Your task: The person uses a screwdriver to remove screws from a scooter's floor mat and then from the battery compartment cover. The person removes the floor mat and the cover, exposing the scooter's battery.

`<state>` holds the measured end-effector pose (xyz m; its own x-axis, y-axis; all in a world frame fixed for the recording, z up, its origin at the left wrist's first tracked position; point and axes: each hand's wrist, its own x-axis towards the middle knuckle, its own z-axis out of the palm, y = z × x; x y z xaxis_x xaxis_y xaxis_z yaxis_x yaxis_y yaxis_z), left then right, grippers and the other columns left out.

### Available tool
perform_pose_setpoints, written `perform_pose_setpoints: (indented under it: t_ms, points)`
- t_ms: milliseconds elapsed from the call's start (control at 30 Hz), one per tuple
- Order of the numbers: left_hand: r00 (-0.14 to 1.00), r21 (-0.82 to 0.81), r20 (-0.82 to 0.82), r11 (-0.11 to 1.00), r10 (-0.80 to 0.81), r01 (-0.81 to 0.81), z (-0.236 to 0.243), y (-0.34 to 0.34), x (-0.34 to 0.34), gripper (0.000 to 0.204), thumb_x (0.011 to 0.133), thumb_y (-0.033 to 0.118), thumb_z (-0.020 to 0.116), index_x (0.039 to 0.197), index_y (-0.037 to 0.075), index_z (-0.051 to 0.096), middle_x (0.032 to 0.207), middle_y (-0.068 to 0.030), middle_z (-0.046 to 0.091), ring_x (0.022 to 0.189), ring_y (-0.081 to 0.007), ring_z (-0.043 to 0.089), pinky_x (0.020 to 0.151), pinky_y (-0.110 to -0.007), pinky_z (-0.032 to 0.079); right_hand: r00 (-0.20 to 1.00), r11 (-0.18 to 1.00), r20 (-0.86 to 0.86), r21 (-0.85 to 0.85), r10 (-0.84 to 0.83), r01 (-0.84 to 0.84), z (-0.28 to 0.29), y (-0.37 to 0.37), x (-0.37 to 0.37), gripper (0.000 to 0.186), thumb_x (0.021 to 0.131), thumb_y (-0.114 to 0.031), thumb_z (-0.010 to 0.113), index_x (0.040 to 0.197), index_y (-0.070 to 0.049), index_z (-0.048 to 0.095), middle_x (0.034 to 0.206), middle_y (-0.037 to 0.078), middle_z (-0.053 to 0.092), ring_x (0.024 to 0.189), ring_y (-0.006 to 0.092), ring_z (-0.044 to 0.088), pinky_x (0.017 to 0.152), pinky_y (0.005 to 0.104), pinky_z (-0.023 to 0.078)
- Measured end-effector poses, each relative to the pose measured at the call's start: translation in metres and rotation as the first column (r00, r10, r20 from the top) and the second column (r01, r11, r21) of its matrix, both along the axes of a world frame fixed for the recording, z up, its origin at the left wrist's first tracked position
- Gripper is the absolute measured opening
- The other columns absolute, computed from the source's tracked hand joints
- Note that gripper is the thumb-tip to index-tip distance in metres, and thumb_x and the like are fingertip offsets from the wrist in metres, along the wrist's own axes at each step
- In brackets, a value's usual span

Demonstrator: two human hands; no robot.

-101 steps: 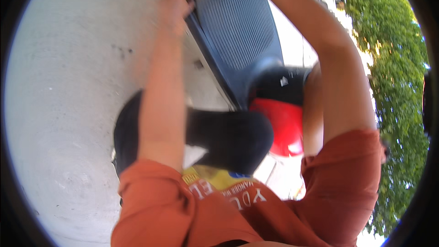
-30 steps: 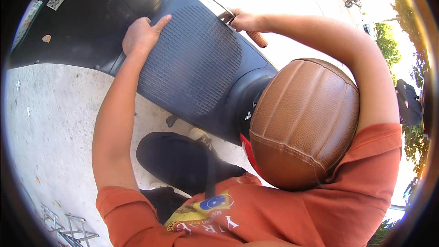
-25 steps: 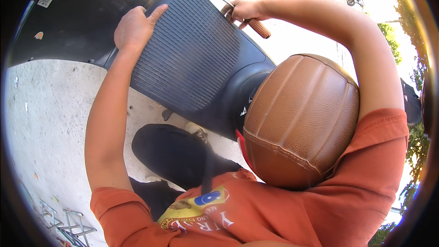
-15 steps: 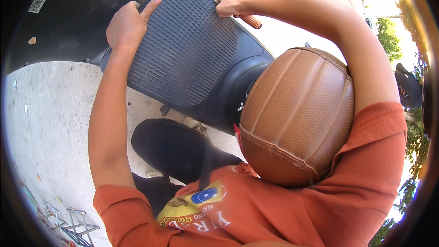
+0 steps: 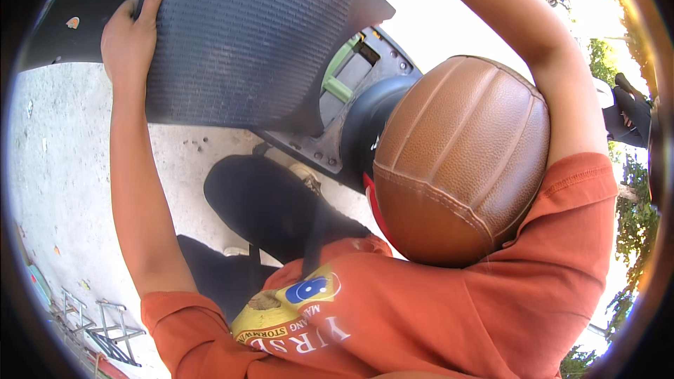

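One ribbed mat (image 5: pixel 246 35), lifted, long axis running left to right. Left hand (image 5: pixel 126 35) grips its left edge; right hand's grip cannot be told.

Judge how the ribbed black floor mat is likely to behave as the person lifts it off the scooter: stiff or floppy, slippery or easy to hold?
The mat probably flexes only a little: held up by the left hand at one edge, it keeps a nearly flat shape. Its fine ribbing likely makes it easy to hold. It looks thin, so probably light for its size.
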<state>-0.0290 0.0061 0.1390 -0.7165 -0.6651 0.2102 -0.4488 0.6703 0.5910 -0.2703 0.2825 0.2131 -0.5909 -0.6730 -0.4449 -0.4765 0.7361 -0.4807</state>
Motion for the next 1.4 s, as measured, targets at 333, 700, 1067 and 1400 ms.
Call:
perform_pose_setpoints:
  t_ms: [333,700,1067,1400]
  points:
    - [0.812,0.023,-0.568,0.989,0.135,-0.148,0.051,-0.026,0.125,0.065,0.094,0.053,0.068,0.123,-0.005,0.069,0.115,-0.0149,0.073,0.106,-0.0205,0.066,0.102,-0.031,0.044,0.984,0.984,0.073,0.084,-0.161,0.155,0.007,0.053,-0.002,0.024,0.089,-0.022,0.062,0.102,-0.005,0.074,0.088,0.004,0.075,0.073,0.0095,0.062,0.047,0.0256,0.041]
    - [0.573,0.006,-0.488,0.659,0.659,-0.752,0.003,-0.082,0.318,0.064,0.102,0.050,0.051,0.105,-0.012,0.069,0.103,-0.0199,0.070,0.086,-0.0245,0.065,0.076,-0.039,0.055,0.991,0.982,-0.101,0.156,-0.088,0.103,-0.031,0.106,0.009,0.023,0.082,-0.012,0.056,0.098,-0.002,0.070,0.081,0.006,0.071,0.066,0.0125,0.064,0.048,0.0263,0.048]
    - [0.340,0.143,0.167,0.318,0.926,-0.937,-0.174,-0.134,0.519,0.099,0.085,0.079,0.057,0.110,-0.016,0.068,0.107,-0.0263,0.072,0.096,-0.0353,0.068,0.088,-0.043,0.055,0.974,0.949,0.039,0.237,-0.221,0.206,-0.019,0.105,0.037,0.025,0.082,-0.002,0.052,0.100,0.001,0.069,0.084,0.009,0.071,0.067,0.0118,0.063,0.048,0.0247,0.044]
    - [0.001,-0.378,0.710,0.383,0.704,-0.843,-0.226,-0.188,0.560,0.083,0.087,0.073,0.053,0.124,0.001,0.069,0.133,-0.0185,0.064,0.127,-0.0387,0.055,0.109,-0.055,0.037,0.958,0.933,0.103,0.275,-0.269,0.232,-0.024,0.121,0.028,0.029,0.083,0.001,0.043,0.101,0.001,0.065,0.085,0.009,0.072,0.067,0.0097,0.066,0.045,0.0220,0.045]
